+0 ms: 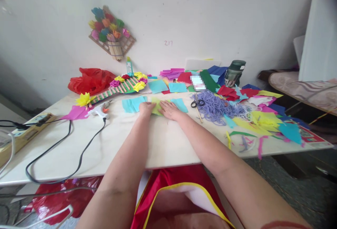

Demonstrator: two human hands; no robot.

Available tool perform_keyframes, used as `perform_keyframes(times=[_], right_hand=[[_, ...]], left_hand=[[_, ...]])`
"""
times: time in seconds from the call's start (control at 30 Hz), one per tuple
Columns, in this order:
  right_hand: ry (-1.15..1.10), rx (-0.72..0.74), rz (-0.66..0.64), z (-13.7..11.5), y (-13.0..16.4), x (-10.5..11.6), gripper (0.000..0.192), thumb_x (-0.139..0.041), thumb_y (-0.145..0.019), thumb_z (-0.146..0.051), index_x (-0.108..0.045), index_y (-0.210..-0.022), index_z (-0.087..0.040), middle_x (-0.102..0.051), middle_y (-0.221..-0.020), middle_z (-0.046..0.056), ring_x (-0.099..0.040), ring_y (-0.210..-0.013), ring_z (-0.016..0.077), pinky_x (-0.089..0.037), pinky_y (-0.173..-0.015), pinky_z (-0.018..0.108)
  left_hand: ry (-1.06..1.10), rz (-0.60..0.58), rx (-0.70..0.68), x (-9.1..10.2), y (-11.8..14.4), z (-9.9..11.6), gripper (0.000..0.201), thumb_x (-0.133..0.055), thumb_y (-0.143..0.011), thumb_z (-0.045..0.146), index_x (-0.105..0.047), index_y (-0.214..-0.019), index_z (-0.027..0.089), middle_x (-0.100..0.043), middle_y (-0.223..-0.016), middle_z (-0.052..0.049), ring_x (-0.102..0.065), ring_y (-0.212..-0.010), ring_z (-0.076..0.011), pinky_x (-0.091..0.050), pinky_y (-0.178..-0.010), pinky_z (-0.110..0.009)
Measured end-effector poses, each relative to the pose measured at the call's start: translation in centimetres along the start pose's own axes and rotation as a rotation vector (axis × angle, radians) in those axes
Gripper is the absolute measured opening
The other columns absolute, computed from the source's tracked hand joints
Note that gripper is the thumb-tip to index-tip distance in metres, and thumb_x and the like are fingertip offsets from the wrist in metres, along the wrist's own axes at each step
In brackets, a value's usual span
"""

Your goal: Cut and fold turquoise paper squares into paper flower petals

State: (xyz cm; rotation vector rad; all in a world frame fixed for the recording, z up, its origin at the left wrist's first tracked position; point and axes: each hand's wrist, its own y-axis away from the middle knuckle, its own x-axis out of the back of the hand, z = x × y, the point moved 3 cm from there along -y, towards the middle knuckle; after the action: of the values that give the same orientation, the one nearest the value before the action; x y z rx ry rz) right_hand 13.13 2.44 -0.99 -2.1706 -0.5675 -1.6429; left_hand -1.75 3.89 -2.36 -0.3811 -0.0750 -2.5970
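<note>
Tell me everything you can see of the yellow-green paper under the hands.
The yellow-green paper is a thin, soft-looking sheet, seemingly crepe paper, lying roughly flat on the pale table, between light-blue pieces. The left hand's grip touches its left part; the right hand's grip spreads over its right part. They hide its full outline, and whether it overlaps the light-blue pieces is unclear.

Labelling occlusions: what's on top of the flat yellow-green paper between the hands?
Right hand lies spread on the yellow-green paper; left hand is at its left edge. Whatever the hands cover, and anything under the paper, is hidden.
</note>
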Motion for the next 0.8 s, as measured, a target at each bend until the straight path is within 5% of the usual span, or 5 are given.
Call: perform_keyframes(times=[0.43, 0.63, 0.8], right_hand=[[-0.014, -0.041, -0.014, 0.2, 0.0, -0.3, 0.064, -0.017, -0.086, -0.052, -0.021, -0.141, -0.019, -0.011, -0.149, 0.002, -0.004, -0.137, 0.0215, -0.001, -0.109, 0.043], [-0.001, -0.053, -0.03, 0.1, 0.1, -0.2, 0.064, -0.02, -0.086, -0.052, -0.022, -0.14, -0.018, -0.007, -0.149, 0.001, -0.001, -0.137, 0.0212, 0.001, -0.109, 0.044], [0.011, -0.061, -0.041, -0.1, 0.1, -0.2, 0.064, -0.02, -0.086, -0.052, -0.02, -0.141, -0.019, -0.008, -0.149, 0.0, -0.001, -0.137, 0.0203, 0.001, -0.109, 0.043]], left_hand=[[0.375, -0.245, 0.144, 0.1, 1.2, 1.3, 0.026, -0.056, -0.073, 0.038, -0.057, -0.066, 0.014, -0.061, -0.06, -0.006, -0.058, -0.055, -0.0135, -0.045, -0.054, -0.024], [0.386, -0.315, 0.077, 0.2, 1.4, 1.2, 0.018, -0.067, -0.062, 0.024, -0.061, -0.071, 0.01, -0.061, -0.062, -0.005, -0.059, -0.055, -0.0146, -0.047, -0.058, -0.027], [0.357, -0.206, 0.079, 0.5, 1.4, 1.0, 0.054, -0.069, -0.052, 0.006, -0.057, -0.105, 0.009, -0.061, -0.068, -0.003, -0.061, -0.062, -0.0156, -0.048, -0.064, -0.029]])
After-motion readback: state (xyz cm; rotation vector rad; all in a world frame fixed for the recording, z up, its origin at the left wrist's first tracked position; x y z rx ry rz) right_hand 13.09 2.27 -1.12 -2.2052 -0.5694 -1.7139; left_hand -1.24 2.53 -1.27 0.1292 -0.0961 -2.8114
